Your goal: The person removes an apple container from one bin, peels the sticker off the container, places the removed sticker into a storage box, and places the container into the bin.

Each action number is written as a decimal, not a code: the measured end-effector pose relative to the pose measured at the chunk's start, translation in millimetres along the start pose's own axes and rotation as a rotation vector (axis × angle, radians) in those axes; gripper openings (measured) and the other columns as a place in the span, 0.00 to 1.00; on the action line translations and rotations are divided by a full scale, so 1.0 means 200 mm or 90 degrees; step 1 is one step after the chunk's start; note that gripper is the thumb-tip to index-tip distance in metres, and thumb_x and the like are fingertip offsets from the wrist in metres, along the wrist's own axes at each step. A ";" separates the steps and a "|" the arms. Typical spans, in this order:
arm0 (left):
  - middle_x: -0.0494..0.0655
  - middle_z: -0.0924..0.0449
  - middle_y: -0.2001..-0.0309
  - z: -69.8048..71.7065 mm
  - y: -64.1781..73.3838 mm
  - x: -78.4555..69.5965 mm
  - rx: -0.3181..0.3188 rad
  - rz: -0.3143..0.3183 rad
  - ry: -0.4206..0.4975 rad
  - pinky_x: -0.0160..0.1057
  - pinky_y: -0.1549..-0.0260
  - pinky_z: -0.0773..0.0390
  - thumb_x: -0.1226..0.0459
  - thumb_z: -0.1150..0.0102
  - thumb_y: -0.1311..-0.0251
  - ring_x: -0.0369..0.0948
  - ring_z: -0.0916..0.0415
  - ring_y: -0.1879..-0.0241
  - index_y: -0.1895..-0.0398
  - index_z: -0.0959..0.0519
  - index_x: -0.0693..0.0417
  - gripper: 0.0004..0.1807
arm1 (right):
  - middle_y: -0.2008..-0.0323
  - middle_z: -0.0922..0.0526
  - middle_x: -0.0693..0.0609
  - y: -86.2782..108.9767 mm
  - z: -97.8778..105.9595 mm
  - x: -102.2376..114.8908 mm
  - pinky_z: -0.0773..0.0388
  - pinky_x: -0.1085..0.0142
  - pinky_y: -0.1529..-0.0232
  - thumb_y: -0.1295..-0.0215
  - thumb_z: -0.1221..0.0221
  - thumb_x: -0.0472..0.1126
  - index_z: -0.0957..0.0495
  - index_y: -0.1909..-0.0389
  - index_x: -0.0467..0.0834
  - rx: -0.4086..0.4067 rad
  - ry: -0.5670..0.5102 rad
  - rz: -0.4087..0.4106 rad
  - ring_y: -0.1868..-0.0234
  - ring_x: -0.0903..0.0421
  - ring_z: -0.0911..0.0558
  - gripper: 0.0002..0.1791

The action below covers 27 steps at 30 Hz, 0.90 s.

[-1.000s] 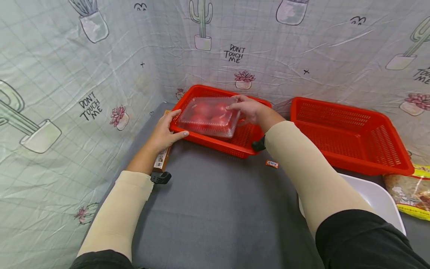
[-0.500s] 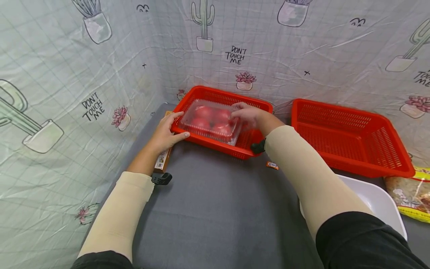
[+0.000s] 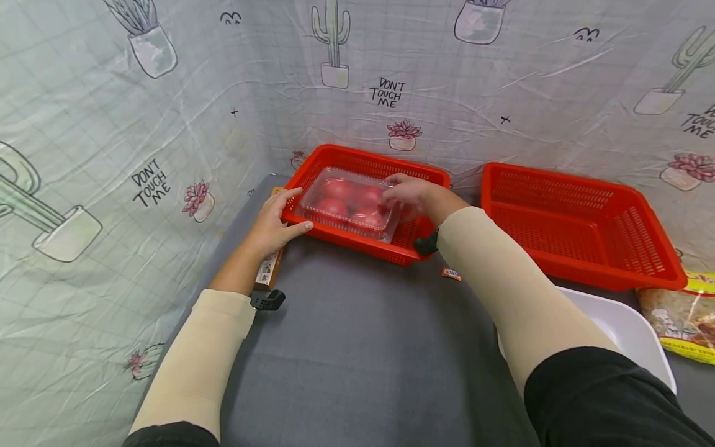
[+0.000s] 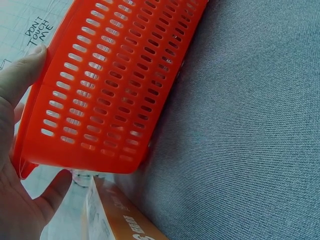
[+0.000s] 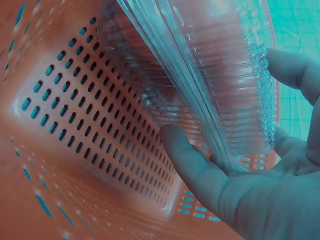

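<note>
A clear plastic clamshell box (image 3: 349, 202) with several round red tomatoes inside lies in the left red plastic basket (image 3: 371, 249). My right hand (image 3: 416, 195) reaches into that basket and grips the box by its right end. In the right wrist view, the thumb (image 5: 182, 150) is at the lower half and fingers press the ribbed lid side. My left hand (image 3: 275, 223) holds the basket's near left corner, thumb over the front rim and fingers over the left rim. The left wrist view shows the basket's slotted outer wall (image 4: 117, 75) beside that hand.
Another red basket (image 3: 575, 230) stands to the right. Before it are a white tub (image 3: 631, 329), partly behind my right arm, and a yellow-edged food bag (image 3: 684, 320). A small orange-wrapped candy (image 3: 451, 274) lies on the grey cloth. A narrow brown box (image 3: 269, 270) is under my left wrist.
The clamshell box, tilted and raised a second ago, has come down lower into the left basket with my right hand on it. My left hand stays at the corner.
</note>
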<state>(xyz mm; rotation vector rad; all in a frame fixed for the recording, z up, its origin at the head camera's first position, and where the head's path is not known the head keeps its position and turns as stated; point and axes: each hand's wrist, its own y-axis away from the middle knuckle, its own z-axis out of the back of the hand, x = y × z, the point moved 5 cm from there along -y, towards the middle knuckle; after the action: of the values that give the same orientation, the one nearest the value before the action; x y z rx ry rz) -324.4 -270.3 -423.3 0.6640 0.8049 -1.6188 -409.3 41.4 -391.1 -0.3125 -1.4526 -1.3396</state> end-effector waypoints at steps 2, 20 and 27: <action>0.56 0.39 0.21 0.00 0.00 -0.01 0.002 -0.002 -0.004 0.62 0.39 0.21 0.56 0.23 0.38 0.56 0.42 0.24 0.18 0.35 0.44 0.46 | 0.31 0.34 0.37 0.01 0.00 0.00 0.30 0.36 0.29 0.28 0.35 0.38 0.46 0.17 0.51 -0.005 0.003 -0.006 0.30 0.38 0.33 0.45; 0.56 0.40 0.21 0.00 0.00 -0.04 -0.001 0.001 -0.018 0.62 0.38 0.22 0.56 0.23 0.38 0.56 0.45 0.23 0.18 0.35 0.44 0.46 | 0.19 0.44 0.41 0.09 0.08 0.05 0.35 0.35 0.26 0.28 0.34 0.43 0.49 0.14 0.49 -0.037 0.023 -0.026 0.20 0.35 0.42 0.47; 0.56 0.41 0.20 0.00 0.01 -0.02 -0.007 0.011 -0.004 0.62 0.37 0.22 0.56 0.23 0.37 0.56 0.45 0.22 0.18 0.35 0.43 0.45 | 0.18 0.45 0.42 0.15 0.13 0.07 0.33 0.34 0.29 0.28 0.33 0.44 0.47 0.15 0.50 -0.064 0.020 -0.041 0.19 0.36 0.45 0.46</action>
<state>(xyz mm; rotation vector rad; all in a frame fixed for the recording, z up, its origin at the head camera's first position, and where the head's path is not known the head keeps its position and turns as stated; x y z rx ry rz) -321.7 -268.5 -420.9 0.6571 0.8010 -1.5996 -405.1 67.2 -358.5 -0.3108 -1.3813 -1.4666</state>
